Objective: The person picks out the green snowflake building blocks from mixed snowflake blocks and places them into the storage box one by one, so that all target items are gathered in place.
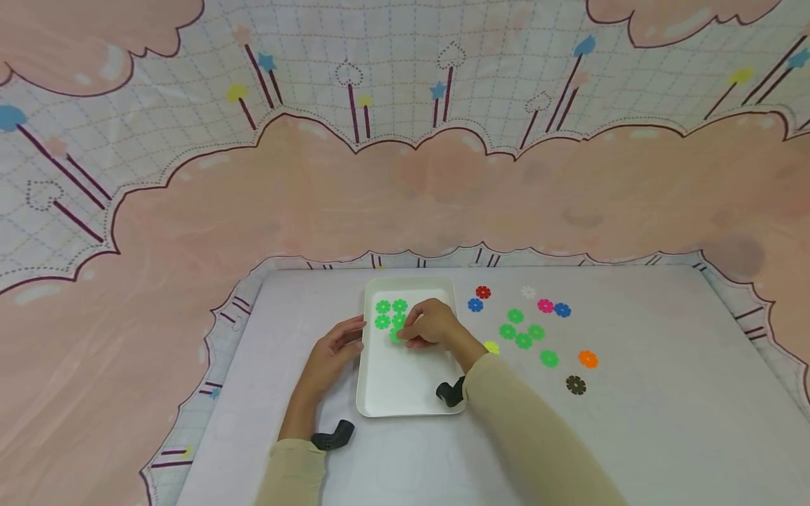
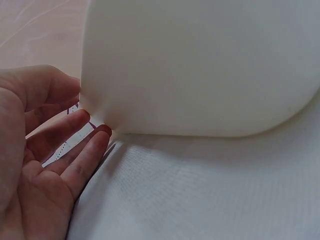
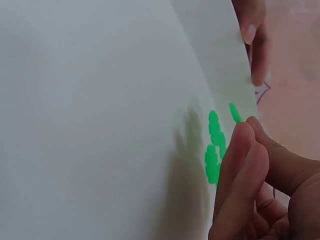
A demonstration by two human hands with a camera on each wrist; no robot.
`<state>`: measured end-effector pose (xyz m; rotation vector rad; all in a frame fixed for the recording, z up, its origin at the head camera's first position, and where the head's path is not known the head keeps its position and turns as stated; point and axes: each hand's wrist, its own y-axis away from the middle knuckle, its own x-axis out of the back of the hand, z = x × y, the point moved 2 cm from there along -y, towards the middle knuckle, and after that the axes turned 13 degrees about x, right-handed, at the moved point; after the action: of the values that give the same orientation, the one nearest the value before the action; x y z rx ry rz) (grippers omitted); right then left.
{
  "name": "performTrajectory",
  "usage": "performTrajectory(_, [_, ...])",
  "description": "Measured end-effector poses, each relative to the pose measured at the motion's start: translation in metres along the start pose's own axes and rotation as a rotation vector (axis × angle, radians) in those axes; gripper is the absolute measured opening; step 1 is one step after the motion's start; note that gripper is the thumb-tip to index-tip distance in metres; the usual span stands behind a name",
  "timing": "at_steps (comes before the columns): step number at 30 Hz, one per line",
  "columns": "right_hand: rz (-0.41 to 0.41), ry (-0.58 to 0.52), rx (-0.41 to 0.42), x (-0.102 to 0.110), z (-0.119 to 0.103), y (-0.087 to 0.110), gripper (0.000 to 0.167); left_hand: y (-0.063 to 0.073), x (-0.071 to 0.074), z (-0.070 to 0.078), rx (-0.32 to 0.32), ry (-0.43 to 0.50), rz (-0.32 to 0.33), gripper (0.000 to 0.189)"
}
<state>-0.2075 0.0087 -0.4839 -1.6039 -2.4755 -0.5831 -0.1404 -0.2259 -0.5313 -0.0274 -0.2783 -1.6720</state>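
Note:
A white rectangular tray (image 1: 411, 383) lies on the table with several green notched, flower-shaped discs (image 1: 382, 307) grouped in its upper left part. My right hand (image 1: 434, 325) is over the tray, and its thumb and forefinger pinch another green disc (image 3: 235, 112), seen nearly edge-on in the right wrist view. The fingers partly cover the discs beside it. At the tray's left side, my left hand (image 1: 333, 353) touches the outer wall with its fingertips. These fingers are loosely bent and apart in the left wrist view, where the tray wall (image 2: 200, 75) fills much of the picture.
Right of the tray lie several loose green discs (image 1: 523, 341). Around them are red (image 1: 484, 292), blue (image 1: 562, 310), pink (image 1: 545, 306), white (image 1: 528, 292), orange (image 1: 588, 359) and dark brown discs (image 1: 576, 385). A yellow disc (image 1: 491, 348) shows partly behind the right forearm.

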Motion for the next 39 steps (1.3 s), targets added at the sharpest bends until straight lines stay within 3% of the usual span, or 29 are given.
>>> performTrajectory(20, [0.04,0.087,0.023,-0.033,0.007,-0.021,0.024,-0.001,0.001,-0.001,-0.004,-0.015,-0.008,0.041])
performTrajectory(39, [0.054,0.011,0.004,-0.033,0.013,-0.024,0.025,-0.001,0.0,0.001,-0.005,-0.009,-0.009,0.041])
